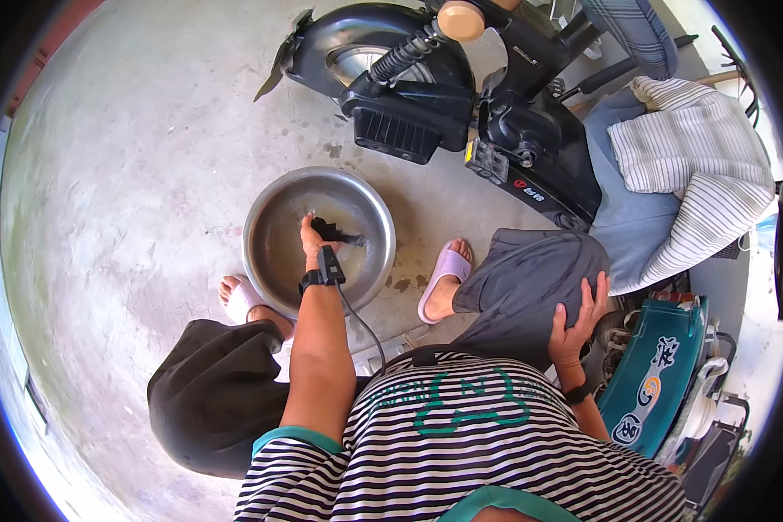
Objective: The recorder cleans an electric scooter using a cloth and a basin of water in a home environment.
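A wide metal basin (pixel 256 267) stands on the floor between my feet, with some cloudy water (pixel 329 277) in the bottom. My left hand (pixel 310 240) reaches down into it and grips a small, wet-looking black thing (pixel 329 230), perhaps a cloth; its exact kind is not clear. Fingers of that hand are partly hidden by the black thing. On my right knee, over the dark grey trouser leg (pixel 522 280), rests my right hand (pixel 577 323) with its fingers apart and nothing in it.
A black electric two-wheeler (pixel 417 111) stands ahead, its pedal (pixel 487 161) near my right foot. Striped cloth (pixel 678 150) drapes over it. A teal box-like thing (pixel 659 372) is at my right. A cable (pixel 365 326) hangs from the device on my left wrist (pixel 329 266).
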`<state>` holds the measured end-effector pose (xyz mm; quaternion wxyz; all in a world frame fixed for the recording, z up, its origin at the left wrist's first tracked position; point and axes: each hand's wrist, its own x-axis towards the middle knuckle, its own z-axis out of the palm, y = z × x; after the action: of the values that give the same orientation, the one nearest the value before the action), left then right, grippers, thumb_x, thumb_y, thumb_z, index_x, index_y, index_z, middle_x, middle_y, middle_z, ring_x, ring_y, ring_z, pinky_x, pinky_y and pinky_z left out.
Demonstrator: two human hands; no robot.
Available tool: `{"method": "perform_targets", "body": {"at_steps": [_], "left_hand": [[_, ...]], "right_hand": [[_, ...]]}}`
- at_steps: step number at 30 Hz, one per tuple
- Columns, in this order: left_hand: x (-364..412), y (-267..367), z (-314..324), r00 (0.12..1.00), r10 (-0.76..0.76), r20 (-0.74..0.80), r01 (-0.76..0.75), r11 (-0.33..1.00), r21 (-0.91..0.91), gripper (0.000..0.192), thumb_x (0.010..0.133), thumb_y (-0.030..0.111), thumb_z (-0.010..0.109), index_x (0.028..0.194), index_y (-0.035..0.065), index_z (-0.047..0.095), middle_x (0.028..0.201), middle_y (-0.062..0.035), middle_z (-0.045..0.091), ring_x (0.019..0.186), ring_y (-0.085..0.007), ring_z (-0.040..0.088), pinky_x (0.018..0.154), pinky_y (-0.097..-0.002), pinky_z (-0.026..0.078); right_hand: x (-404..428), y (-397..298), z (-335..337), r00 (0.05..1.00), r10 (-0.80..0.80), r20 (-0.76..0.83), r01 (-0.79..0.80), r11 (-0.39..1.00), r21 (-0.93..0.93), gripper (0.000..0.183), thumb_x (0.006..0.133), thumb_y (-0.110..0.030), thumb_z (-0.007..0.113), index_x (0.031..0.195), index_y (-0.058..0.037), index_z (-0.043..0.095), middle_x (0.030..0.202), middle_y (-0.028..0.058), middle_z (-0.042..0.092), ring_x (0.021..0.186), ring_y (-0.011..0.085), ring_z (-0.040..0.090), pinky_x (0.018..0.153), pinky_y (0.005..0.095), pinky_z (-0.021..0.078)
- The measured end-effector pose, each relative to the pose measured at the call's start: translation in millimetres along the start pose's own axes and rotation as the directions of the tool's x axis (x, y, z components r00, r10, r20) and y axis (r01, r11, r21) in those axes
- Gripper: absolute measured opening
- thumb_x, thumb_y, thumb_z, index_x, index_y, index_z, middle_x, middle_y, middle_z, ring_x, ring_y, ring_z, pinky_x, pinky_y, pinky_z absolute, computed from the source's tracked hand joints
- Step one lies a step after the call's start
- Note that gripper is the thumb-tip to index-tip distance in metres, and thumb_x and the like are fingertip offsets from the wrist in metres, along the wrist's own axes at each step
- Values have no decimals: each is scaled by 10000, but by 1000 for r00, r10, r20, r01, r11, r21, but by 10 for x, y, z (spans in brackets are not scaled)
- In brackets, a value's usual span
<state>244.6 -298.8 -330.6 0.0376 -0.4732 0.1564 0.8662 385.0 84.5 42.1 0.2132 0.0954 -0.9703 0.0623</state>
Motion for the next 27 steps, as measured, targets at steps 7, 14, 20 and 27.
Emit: {"method": "perform_targets", "body": {"at_steps": [7,14,20,27], "left_hand": [[281,-67,-310,942,259,215,-281,956,81,431,914,514,581,930,87,641,848,-8,600,823,-180,606,770,-353,506],[-373,66,194,919,216,-331,-145,963,227,516,896,563,556,807,60,628,809,-30,591,738,-166,560,644,-355,466],[6,-12,-256,574,808,134,-594,298,747,344,845,407,645,964,89,700,1118,-168,622,1016,-280,593,882,-396,460],[-312,6,-304,204,901,384,-164,-355,920,497,883,385,615,1329,190,513,1430,-198,366,1262,-405,410,966,-582,372]], "right_hand": [[-48,-10,5,1000,4,-1,-4,1000,13,521,824,-92,570,1307,73,465,1486,268,304,1397,455,231,1129,527,194],[-67,12,-20,999,20,-41,-19,999,39,510,847,-97,567,1317,67,459,1490,268,294,1398,449,233,1135,517,192],[-22,-11,96,1000,-29,-9,29,999,46,511,856,-98,564,1326,63,449,1493,268,291,1397,441,240,1132,514,195],[0,7,79,1000,-23,-1,23,1000,-5,502,864,-105,557,1325,64,450,1492,267,292,1393,439,246,1129,513,201]]}}
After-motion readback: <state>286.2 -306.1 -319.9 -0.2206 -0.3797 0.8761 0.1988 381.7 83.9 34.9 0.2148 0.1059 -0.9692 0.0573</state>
